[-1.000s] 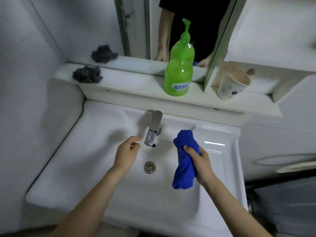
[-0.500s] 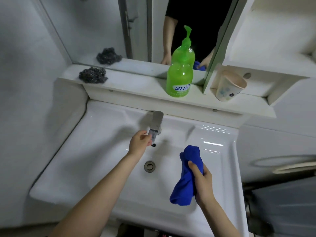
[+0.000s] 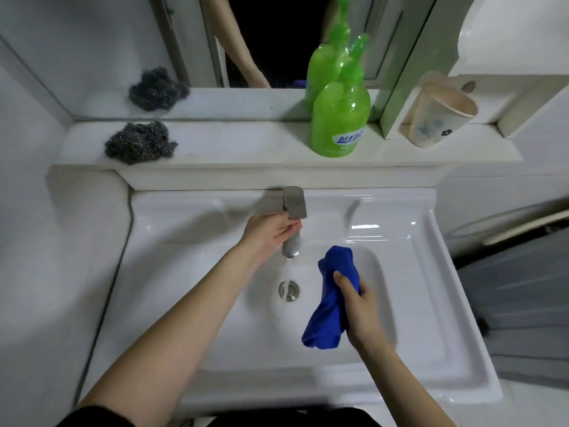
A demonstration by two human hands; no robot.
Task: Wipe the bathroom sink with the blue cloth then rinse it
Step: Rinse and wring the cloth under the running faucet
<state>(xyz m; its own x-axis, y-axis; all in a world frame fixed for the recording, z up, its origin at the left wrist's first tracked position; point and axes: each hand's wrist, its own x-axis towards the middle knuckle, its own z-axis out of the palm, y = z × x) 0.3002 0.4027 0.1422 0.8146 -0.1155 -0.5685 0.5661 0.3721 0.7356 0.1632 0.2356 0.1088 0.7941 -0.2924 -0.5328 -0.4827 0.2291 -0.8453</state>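
One white ceramic sink (image 3: pixel 184 303) fills the middle of the frame, with one metal tap (image 3: pixel 294 204) at its upper edge and one round metal drain (image 3: pixel 288 290) below it. A thin stream of water (image 3: pixel 286 271) falls from the spout. Two bare hands are in view. The left hand (image 3: pixel 269 235) holds the tap, its fingers (image 3: pixel 291 225) laid across the spout just under the flat lever; the thumb is hidden. The right hand (image 3: pixel 360 312) grips the one blue cloth (image 3: pixel 331 306), bunched lengthwise, fingers wrapped round its middle, over the basin right of centre, beside the stream but apart from it.

On the white shelf (image 3: pixel 246 146) across the upper frame stand one dark steel-wool scourer (image 3: pixel 138 143) at the left, one green plastic pump bottle (image 3: pixel 340 118) right of centre and one tilted paper cup (image 3: pixel 437 118) with a blue flower print at the right. The bottle's label shows the characters 蓝月; the rest curves out of sight, and the smaller print is illegible. The mirror (image 3: pixel 92 41) above repeats the scourer and bottle. The frame's top edge cuts off the reflected pump.
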